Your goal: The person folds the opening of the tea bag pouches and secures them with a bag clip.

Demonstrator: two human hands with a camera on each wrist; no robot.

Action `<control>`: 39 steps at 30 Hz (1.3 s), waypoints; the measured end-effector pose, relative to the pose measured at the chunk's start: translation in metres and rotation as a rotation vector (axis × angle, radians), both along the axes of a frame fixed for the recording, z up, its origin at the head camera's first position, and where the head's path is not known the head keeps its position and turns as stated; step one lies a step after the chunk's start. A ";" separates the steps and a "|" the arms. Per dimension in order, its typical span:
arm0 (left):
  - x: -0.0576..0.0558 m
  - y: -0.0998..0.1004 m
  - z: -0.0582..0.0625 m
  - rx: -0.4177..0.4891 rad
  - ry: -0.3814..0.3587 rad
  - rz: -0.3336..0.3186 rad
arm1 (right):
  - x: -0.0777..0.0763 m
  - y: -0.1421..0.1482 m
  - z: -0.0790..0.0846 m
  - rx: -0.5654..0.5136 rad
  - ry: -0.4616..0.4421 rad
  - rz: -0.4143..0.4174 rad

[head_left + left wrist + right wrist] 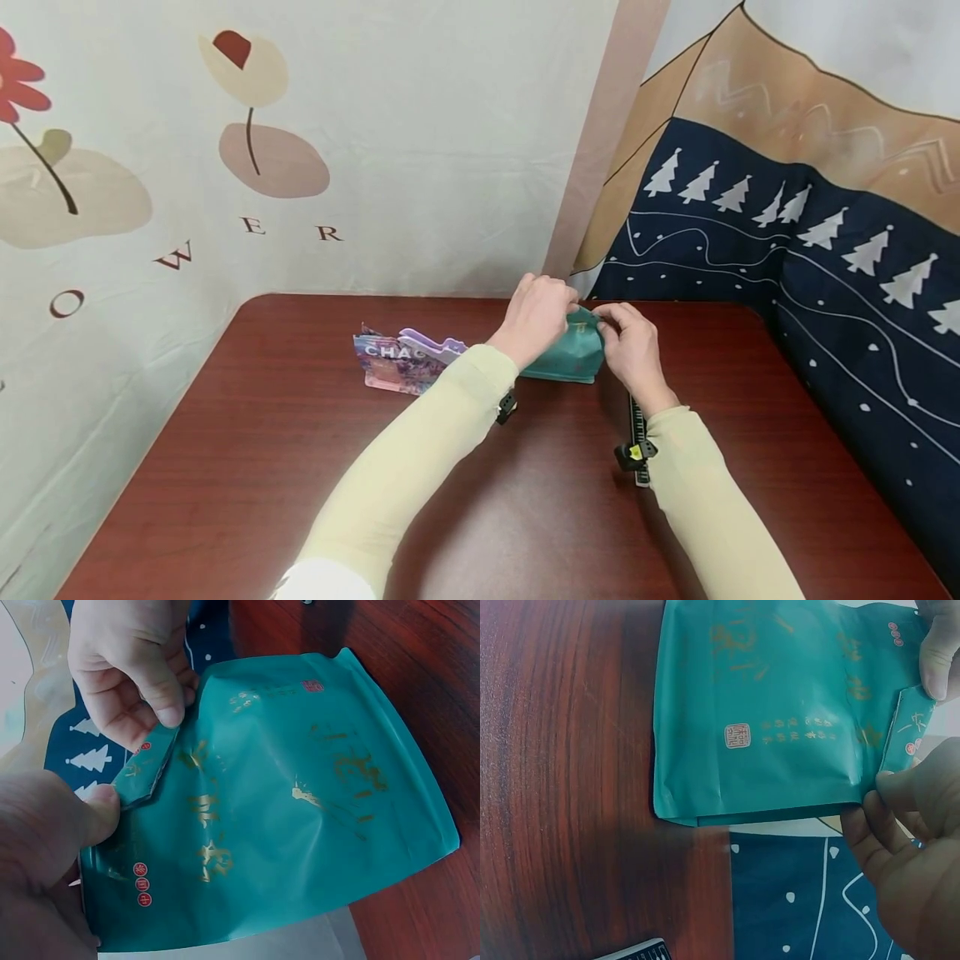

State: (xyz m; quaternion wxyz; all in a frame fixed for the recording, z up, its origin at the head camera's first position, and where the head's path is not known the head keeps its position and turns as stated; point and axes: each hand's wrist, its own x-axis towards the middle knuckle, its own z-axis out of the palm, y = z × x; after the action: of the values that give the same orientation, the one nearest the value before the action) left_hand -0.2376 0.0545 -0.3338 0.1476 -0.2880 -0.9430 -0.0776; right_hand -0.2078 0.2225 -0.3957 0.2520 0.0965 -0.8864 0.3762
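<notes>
A green tea pouch (564, 354) with gold characters and small red stamps stands upright on the table. At its top left corner my left hand (534, 312) grips the edge, thumb on the near face in the left wrist view. My right hand (630, 350) pinches the top edge at the other corner between thumb and fingers. Between both hands, a narrow strip (146, 772) of the pouch's top edge is folded forward over the front face. The pouch's front (780, 712) looks creased but full-faced in the right wrist view.
Left of the pouch stands a purple-pink printed bag (397, 362), with a light purple long plastic piece (432, 345) against its top, partly behind my left sleeve. A black-and-white ruler-like strip (641, 477) lies under my right wrist. Printed cloth (720, 242) hangs behind the table (300, 450).
</notes>
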 end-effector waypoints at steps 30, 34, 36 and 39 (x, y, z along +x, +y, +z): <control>0.000 -0.007 -0.009 0.051 0.007 0.053 | 0.010 0.003 -0.001 0.024 -0.018 -0.062; 0.000 -0.008 -0.010 0.056 0.003 0.056 | 0.014 0.005 -0.001 0.038 -0.045 -0.070; 0.001 -0.008 -0.010 0.056 -0.001 0.057 | 0.017 0.007 0.000 0.042 -0.065 -0.068; 0.000 -0.008 -0.010 0.054 -0.004 0.060 | 0.021 0.012 0.000 0.051 -0.100 -0.049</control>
State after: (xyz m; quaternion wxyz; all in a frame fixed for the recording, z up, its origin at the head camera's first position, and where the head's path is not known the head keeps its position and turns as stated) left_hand -0.2377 0.0461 -0.3434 0.1555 -0.2551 -0.9491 -0.0994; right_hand -0.1868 0.2341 -0.3957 0.2139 0.0620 -0.9094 0.3514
